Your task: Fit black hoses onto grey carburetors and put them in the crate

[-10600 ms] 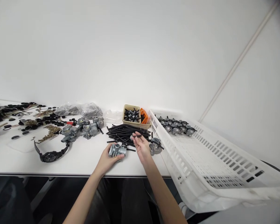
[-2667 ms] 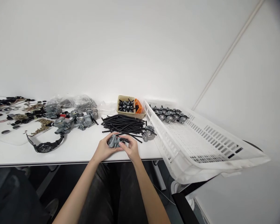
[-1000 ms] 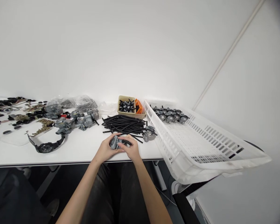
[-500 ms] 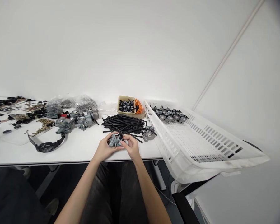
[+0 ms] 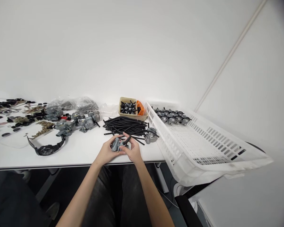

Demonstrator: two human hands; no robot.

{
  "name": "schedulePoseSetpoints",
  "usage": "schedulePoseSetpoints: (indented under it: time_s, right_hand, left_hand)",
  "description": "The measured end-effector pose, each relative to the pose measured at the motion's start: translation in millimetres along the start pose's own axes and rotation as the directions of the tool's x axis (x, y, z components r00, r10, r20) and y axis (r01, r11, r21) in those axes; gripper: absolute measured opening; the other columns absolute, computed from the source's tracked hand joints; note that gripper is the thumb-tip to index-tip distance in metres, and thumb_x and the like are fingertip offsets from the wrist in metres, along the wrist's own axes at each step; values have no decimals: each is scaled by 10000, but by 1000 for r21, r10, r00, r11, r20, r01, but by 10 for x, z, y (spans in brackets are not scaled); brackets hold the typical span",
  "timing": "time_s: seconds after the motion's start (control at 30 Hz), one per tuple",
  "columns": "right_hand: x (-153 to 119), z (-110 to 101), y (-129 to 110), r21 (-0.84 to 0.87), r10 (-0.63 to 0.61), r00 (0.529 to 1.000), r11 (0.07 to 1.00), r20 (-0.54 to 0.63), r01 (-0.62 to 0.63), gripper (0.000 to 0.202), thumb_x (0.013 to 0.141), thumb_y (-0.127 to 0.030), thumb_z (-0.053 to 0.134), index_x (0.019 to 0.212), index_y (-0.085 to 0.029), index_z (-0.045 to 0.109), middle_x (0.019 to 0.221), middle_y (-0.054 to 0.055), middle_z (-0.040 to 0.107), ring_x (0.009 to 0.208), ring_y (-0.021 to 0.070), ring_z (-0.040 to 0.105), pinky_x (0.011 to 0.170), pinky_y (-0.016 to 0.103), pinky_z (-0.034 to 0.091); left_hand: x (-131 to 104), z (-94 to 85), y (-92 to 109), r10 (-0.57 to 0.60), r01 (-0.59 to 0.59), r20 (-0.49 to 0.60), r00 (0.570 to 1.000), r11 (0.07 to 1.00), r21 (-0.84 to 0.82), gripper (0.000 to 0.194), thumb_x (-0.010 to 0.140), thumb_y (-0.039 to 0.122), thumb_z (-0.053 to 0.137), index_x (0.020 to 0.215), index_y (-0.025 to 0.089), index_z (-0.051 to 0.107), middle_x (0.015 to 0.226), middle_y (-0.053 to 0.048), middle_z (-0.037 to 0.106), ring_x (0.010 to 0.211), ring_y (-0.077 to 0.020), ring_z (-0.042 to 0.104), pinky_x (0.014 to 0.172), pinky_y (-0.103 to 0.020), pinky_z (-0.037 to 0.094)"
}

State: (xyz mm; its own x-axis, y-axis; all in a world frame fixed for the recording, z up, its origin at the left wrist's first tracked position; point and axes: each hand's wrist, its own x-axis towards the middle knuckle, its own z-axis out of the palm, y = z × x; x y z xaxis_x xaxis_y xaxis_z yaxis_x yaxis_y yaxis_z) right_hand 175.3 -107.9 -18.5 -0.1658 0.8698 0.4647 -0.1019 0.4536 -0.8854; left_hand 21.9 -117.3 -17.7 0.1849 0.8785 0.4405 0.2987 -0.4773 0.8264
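Observation:
A grey metal carburetor (image 5: 115, 144) with a black part sticking up toward the right is held between both hands near the table's front edge. My left hand (image 5: 107, 152) wraps round its left side. On the right, the fingers of my right hand (image 5: 133, 150) grip the body beside the black part. Just behind the hands lies a pile of black tubes (image 5: 125, 125). Another carburetor (image 5: 150, 135) rests on the table right of the pile, beside the white crate.
The white crate (image 5: 215, 167) at right has several carburetors at its far end. A beige bin (image 5: 128, 115) and an orange basket (image 5: 141, 109) stand behind the tubes. Left are more carburetors (image 5: 63, 126), a black watch (image 5: 46, 150), plastic bags (image 5: 85, 104) and small parts.
The black part on the held carburetor now points up to the right and shows more clearly. The fingers of my right hand have shifted around it.

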Motion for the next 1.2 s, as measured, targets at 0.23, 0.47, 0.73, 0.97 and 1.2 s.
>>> schedulePoseSetpoints:
  time_s: [0.23, 0.47, 0.73, 0.97, 1.2]
  right_hand:
    - [-10, -4, -81, -115, -121, 993, 986, -15, 118, 111, 715, -322, 742, 806, -260, 751, 677, -7, 561, 710, 156, 528, 707, 300, 439]
    - [6, -46, -74, -9, -56, 998, 998, 36, 57, 207, 720, -389, 724, 862, -238, 720, 852, 32, 663, 841, 204, 595, 781, 327, 448]
    - [12, -35, 54, 128, -22, 1000, 992, -3, 22, 227, 727, -363, 705, 880, -214, 627, 921, 50, 653, 919, 207, 610, 857, 339, 460]
    - [27, -5, 75, 5, -37, 999, 999, -2, 37, 321, 680, -330, 755, 959, -220, 642, 920, 44, 642, 903, 205, 591, 863, 348, 451]
    - [8, 3, -21, -85, -37, 999, 996, -17, 35, 186, 654, -337, 761, 697, -208, 635, 725, 0, 587, 754, 174, 554, 744, 308, 442]
  left_hand:
    - [-11, 45, 9, 9, -10, 18, 1000, 996, 90, 665, 638, 392, 763, 1235, 205, 538, 1267, -96, 589, 1165, -262, 544, 1032, -419, 394]
    - [-6, 16, 14, -78, 79, -20, 997, 997, 20, 698, 585, 405, 798, 1207, 201, 556, 1210, -77, 621, 1127, -254, 565, 1014, -407, 408]
    - [10, -5, -7, -129, 126, -52, 990, 990, -58, 728, 562, 408, 817, 1204, 185, 556, 1159, -90, 641, 1081, -256, 587, 972, -398, 437]
    - [7, 11, -30, -67, 66, -31, 997, 997, -38, 670, 594, 385, 800, 1190, 189, 566, 1177, -90, 639, 1092, -260, 586, 975, -401, 442]
    - [-7, 29, -2, -41, 40, 14, 999, 999, 24, 695, 578, 395, 805, 1199, 198, 562, 1203, -86, 624, 1104, -254, 578, 991, -397, 429]
